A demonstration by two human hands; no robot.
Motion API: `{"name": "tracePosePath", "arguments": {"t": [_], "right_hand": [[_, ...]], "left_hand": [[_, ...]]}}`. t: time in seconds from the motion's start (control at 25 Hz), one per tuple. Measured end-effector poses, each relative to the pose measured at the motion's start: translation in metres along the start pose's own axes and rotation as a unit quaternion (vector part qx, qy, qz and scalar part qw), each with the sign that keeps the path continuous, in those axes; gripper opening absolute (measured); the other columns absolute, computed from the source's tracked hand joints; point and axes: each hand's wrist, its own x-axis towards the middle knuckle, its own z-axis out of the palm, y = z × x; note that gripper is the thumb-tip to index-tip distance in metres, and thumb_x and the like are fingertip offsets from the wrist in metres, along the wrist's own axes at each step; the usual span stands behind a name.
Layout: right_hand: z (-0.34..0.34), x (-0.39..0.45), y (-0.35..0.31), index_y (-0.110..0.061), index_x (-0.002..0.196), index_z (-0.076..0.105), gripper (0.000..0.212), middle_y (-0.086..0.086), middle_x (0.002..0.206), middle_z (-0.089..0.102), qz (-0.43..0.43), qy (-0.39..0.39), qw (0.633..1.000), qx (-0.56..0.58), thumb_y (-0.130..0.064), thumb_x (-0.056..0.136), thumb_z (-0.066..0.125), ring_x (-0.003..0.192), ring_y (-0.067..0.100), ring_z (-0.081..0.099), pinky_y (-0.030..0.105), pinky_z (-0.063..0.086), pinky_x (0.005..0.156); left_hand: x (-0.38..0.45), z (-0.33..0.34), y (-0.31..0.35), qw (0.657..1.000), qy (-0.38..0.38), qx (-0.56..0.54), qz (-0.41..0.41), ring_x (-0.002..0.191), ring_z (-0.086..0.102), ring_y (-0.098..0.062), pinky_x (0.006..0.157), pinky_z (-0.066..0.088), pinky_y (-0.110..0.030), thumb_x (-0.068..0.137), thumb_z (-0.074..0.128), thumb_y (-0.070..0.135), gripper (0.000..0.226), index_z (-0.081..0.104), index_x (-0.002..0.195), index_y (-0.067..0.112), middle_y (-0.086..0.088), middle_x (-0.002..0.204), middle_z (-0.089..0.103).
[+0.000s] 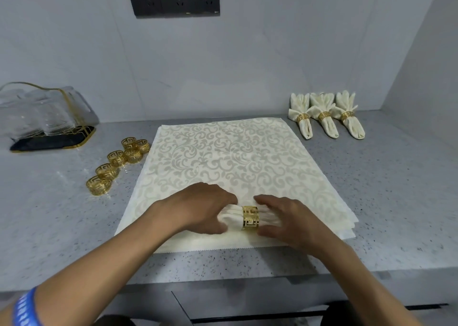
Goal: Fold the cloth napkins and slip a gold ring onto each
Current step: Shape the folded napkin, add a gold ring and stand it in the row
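Both hands clamp the gathered napkin (231,220): left hand (198,208) bunches pleats, right hand (285,218) steadies beside the gold ring (250,218) between them.

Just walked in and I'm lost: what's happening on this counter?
A person is putting rings on cloth napkins. The left hand grips a gathered napkin while the right hand holds its other end, with a gold ring already around its middle, on top of a stack of flat napkins. Three finished napkins lie at the back right; six loose rings wait on the left.
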Motion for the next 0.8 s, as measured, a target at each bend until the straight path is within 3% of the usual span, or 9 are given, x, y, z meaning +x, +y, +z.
{"name": "tracePosePath", "arguments": {"t": [0.12,0.24,0.4,0.48,0.56,0.64,0.8], "right_hand": [[-0.003,-0.003,0.013,-0.031,0.121,0.068,0.038,-0.021,0.109,0.061,0.007,0.048,0.999,-0.001,-0.037,0.083,0.076,0.097,0.002,0.053,0.018,0.040,0.087],[-0.003,0.001,0.013,-0.026,0.108,0.074,0.022,-0.015,0.104,0.070,-0.037,0.079,0.996,-0.026,-0.030,0.086,0.074,0.093,0.003,0.056,0.020,0.043,0.084],[0.012,-0.001,0.019,-0.022,0.114,0.071,0.036,-0.008,0.104,0.073,-0.115,0.074,0.987,-0.088,-0.041,0.083,0.069,0.090,0.014,0.064,0.033,0.052,0.078],[0.016,-0.003,0.020,-0.022,0.112,0.072,0.028,-0.009,0.103,0.073,-0.110,0.106,0.985,-0.078,-0.030,0.085,0.073,0.089,0.015,0.063,0.032,0.050,0.078],[0.019,-0.002,0.020,-0.020,0.107,0.074,0.023,-0.007,0.100,0.074,-0.108,0.135,0.982,-0.071,-0.022,0.084,0.075,0.085,0.016,0.063,0.030,0.048,0.075],[0.020,0.000,0.015,-0.021,0.103,0.075,0.021,-0.007,0.095,0.074,-0.117,0.137,0.981,-0.068,-0.019,0.082,0.077,0.080,0.016,0.063,0.030,0.049,0.071],[0.022,-0.005,0.004,-0.024,0.090,0.074,0.010,-0.012,0.080,0.071,-0.095,0.137,0.985,-0.053,-0.021,0.080,0.076,0.069,0.009,0.061,0.030,0.049,0.065]], "left_hand": [[-0.011,0.006,-0.006,0.999,0.023,0.036,-0.016,0.080,0.058,-0.014,0.072,0.049,-0.033,0.081,0.063,0.041,0.028,0.054,0.106,0.031,0.010,0.089,0.062],[-0.015,0.009,-0.007,0.997,0.060,0.038,-0.016,0.073,0.057,-0.015,0.061,0.041,-0.026,0.089,0.055,0.027,0.011,0.059,0.099,0.026,0.007,0.080,0.061],[-0.017,0.008,-0.008,0.998,0.048,0.041,-0.022,0.070,0.055,-0.014,0.057,0.033,-0.024,0.090,0.051,0.023,0.011,0.060,0.097,0.023,0.005,0.078,0.062],[-0.018,0.006,-0.005,0.997,0.067,0.040,-0.015,0.076,0.055,-0.012,0.067,0.034,-0.023,0.089,0.053,0.030,0.014,0.059,0.101,0.026,0.008,0.084,0.063],[-0.014,0.010,0.006,0.993,0.094,0.066,-0.001,0.100,0.054,-0.012,0.094,0.034,-0.029,0.087,0.056,0.047,0.039,0.053,0.121,0.028,0.010,0.107,0.063],[-0.002,0.018,0.024,0.991,0.083,0.106,-0.001,0.120,0.045,-0.017,0.111,0.021,-0.039,0.087,0.056,0.054,0.058,0.043,0.135,0.023,0.007,0.125,0.057],[0.014,0.027,0.027,0.975,0.145,0.164,0.041,0.107,0.049,-0.017,0.106,0.007,-0.037,0.089,0.061,0.019,0.020,0.058,0.109,0.021,0.007,0.099,0.063]]}}
